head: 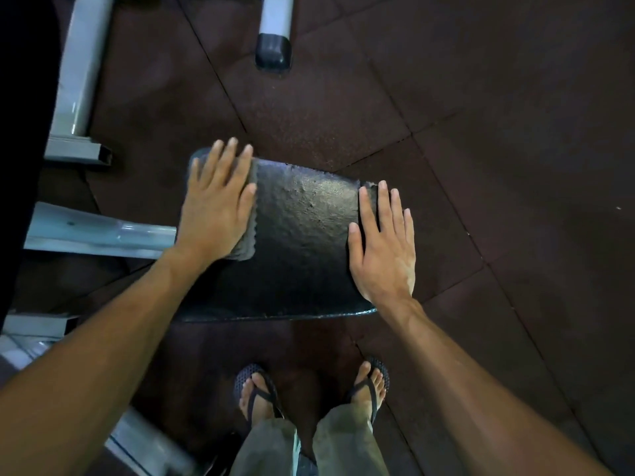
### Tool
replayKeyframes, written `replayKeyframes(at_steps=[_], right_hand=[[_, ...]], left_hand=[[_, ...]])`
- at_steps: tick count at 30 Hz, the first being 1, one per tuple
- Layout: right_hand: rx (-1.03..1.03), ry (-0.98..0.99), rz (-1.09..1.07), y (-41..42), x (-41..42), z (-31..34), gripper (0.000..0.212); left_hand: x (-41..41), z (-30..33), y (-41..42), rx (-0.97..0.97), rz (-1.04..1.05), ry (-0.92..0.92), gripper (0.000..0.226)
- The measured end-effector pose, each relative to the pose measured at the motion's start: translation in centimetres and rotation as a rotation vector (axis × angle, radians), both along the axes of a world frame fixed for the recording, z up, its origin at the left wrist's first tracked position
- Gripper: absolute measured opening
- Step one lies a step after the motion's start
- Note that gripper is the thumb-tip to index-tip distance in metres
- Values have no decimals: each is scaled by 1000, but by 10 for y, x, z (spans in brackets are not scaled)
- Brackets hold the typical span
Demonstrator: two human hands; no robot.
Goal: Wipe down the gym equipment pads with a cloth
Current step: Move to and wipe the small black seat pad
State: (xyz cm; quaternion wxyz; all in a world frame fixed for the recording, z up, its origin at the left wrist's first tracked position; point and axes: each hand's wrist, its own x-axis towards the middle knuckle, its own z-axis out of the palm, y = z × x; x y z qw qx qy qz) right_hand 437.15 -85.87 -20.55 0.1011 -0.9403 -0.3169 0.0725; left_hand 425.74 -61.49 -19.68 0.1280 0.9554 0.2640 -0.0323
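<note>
A black, worn seat pad (302,235) fills the middle of the view, its surface shiny. My left hand (216,201) lies flat, fingers spread, on a folded grey cloth (248,247) that rests on the pad's left end; the cloth's scalloped edge shows beside my thumb and below my palm. At the pad's right edge my right hand (381,242) presses flat on the pad with nothing in it.
Grey metal frame tubes (99,235) of the machine run along the left, with another leg and black end cap (274,51) at the top. Dark rubber floor tiles (498,149) surround the pad. My feet in flip-flops (256,389) stand just below it.
</note>
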Motion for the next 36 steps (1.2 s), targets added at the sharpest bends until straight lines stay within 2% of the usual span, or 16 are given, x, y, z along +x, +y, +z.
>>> replayKeyframes(at_steps=[4,7,10,13,16,21,24,27,30,32,36], right_hand=[[-31,-21,-13,3,-3,-2,56],[-38,-27,-16,2,-3,-2,57],[-20,-28,-3,-1,-1,-3,56],[30,-24,-2,-3,1,-4,55],[43,-34,-7,-3,1,-3,56],[-6,-54,-24,1,-3,-4,56],[-6,-56,-19,0,-3,-5,57],[46,-50,-6,-4,-1,-7,56],[68,-54,-3,-5,0,-8,55],[66,-60,-7,-5,-1,-7,55],[49,-63,-19,-2,-3,-6,56]], left_hand=[[-53,7,-66,43,119,84,58],[-29,4,-124,24,-61,52,57],[31,1,-103,-11,-192,5,57],[50,1,-37,1,-82,61,57],[11,0,-8,0,3,-3,55],[-57,4,-85,57,67,58,57],[-25,2,-124,43,-78,22,57],[26,-3,-105,11,-218,-12,56],[39,-1,-43,17,-98,39,56],[18,1,-14,2,29,4,56],[-40,1,-42,21,158,-24,57]])
